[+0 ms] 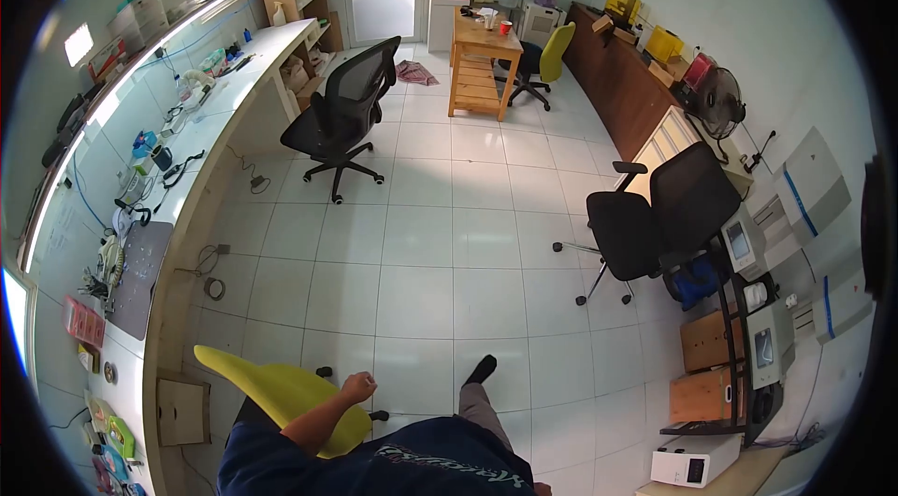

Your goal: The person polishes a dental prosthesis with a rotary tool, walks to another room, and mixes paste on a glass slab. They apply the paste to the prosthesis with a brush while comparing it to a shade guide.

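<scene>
My left hand [358, 388] is held out in front of my body with its fingers curled closed. What it holds, if anything, is too small to make out. Beneath that forearm stands a yellow-green chair [271, 382], its backrest curving out to the left. Of my right hand [543, 489] only a sliver shows at the bottom edge, beside my dark shirt, and its fingers are hidden. One foot in a dark sock [482, 370] is stepped forward on the tiled floor.
A long white workbench [192, 155] with tools and cables runs along the left. Black office chairs stand at left [341, 113] and right [655, 215]. A wooden table [482, 38] is at the back. Machines on a black rack [739, 346] line the right wall.
</scene>
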Action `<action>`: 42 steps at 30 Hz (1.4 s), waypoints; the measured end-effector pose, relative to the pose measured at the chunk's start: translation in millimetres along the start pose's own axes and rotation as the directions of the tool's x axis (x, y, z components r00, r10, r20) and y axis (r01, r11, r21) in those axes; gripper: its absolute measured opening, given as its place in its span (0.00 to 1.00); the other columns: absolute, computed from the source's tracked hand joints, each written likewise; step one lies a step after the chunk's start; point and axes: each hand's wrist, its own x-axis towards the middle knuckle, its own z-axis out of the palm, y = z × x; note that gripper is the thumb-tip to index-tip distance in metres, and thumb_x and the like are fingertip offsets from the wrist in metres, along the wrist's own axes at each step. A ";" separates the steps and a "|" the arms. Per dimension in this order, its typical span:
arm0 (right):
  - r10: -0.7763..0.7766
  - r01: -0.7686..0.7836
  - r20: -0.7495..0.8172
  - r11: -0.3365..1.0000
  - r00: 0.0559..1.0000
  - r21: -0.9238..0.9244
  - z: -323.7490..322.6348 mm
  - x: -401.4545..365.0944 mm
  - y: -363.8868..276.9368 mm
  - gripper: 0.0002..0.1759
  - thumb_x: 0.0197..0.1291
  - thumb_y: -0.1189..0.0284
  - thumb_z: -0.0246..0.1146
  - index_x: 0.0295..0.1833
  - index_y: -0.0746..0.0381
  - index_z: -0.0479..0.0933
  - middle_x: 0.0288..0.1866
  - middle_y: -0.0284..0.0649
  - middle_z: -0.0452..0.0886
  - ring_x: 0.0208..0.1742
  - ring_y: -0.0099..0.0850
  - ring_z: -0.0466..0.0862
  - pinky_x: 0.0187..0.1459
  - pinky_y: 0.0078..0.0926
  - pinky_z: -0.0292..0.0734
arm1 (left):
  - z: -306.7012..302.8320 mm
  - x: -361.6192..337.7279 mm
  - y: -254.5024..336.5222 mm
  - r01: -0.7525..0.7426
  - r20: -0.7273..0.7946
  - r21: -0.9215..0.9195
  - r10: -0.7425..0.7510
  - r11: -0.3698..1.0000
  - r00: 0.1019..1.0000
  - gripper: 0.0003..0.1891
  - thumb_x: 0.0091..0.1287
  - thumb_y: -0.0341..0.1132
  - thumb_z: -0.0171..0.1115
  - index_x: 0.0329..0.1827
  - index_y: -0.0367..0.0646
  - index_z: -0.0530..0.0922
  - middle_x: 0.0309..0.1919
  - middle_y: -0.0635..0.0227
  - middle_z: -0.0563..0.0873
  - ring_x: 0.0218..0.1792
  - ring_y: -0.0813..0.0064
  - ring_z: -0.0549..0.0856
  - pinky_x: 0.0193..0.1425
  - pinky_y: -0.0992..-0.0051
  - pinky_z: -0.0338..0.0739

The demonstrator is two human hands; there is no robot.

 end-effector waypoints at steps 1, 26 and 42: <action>-0.020 0.023 0.028 0.989 0.999 -0.149 4.1 -14.9 -30.8 0.08 0.55 0.76 0.62 0.40 0.68 0.82 0.29 0.48 0.86 0.26 0.38 0.87 0.26 0.33 0.83 | 12.8 11.1 -22.3 0.165 0.015 -0.067 -0.164 0.984 0.986 0.12 0.59 0.41 0.67 0.37 0.42 0.85 0.32 0.56 0.90 0.38 0.55 0.89 0.49 0.60 0.83; -0.552 0.552 -0.083 0.833 0.830 -0.029 -52.4 384.5 -852.6 0.09 0.61 0.77 0.59 0.44 0.65 0.82 0.31 0.37 0.85 0.29 0.25 0.86 0.28 0.22 0.80 | -76.2 448.0 185.8 0.332 -0.018 -0.161 -0.339 0.929 0.940 0.16 0.65 0.46 0.65 0.43 0.44 0.88 0.36 0.57 0.91 0.40 0.64 0.90 0.48 0.66 0.83; -0.001 0.002 0.012 0.997 1.000 -0.077 8.9 391.8 -798.2 0.12 0.58 0.63 0.63 0.37 0.61 0.85 0.31 0.40 0.88 0.31 0.30 0.89 0.34 0.31 0.83 | -215.0 916.2 397.9 0.052 0.002 0.096 -0.052 0.994 0.999 0.11 0.63 0.39 0.59 0.39 0.42 0.86 0.37 0.52 0.89 0.43 0.51 0.88 0.52 0.57 0.82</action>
